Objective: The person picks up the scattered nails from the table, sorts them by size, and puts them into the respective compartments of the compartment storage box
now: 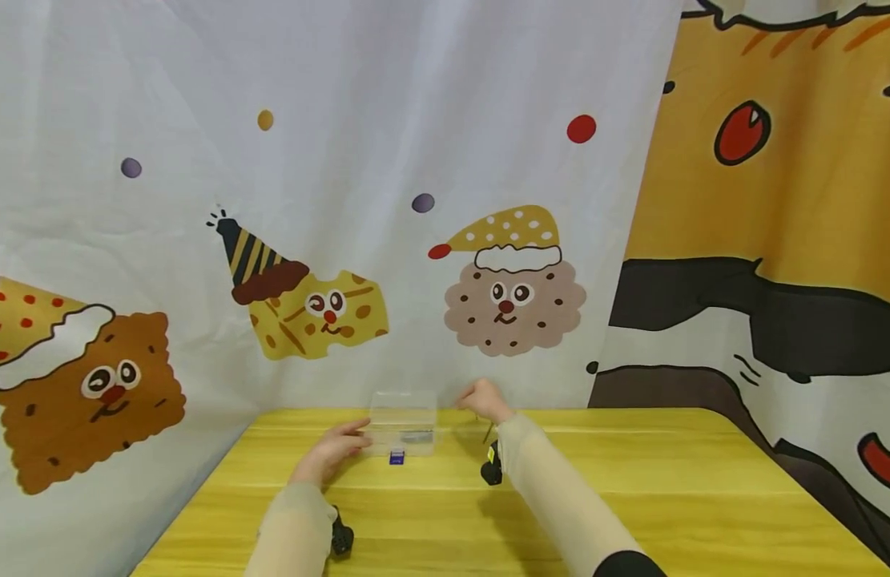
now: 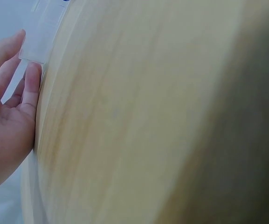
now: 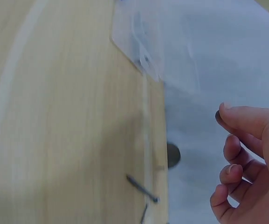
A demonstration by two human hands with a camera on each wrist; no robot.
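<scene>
A clear plastic box (image 1: 376,445) with its lid (image 1: 404,407) raised stands near the table's far edge, a blue latch (image 1: 396,457) on its front. Greyish small pieces (image 1: 416,437) show through its wall. At the box's left side is my left hand (image 1: 332,451), its loosely extended fingers (image 2: 31,81) touching the box (image 2: 41,35). My right hand (image 1: 485,398) is raised right of the box. Between thumb and index finger it pinches a small dark piece (image 3: 218,116), mostly hidden by the fingertips. Below that hand lies a thin, dark, nail-like piece (image 3: 141,187).
A second thin dark piece (image 3: 144,213) lies beside the first, near the far edge of the yellow wood-grain table (image 1: 632,481). Behind the table hangs a white curtain (image 1: 344,120) printed with cartoon biscuits. Black wrist cameras (image 1: 491,465) sit under both forearms.
</scene>
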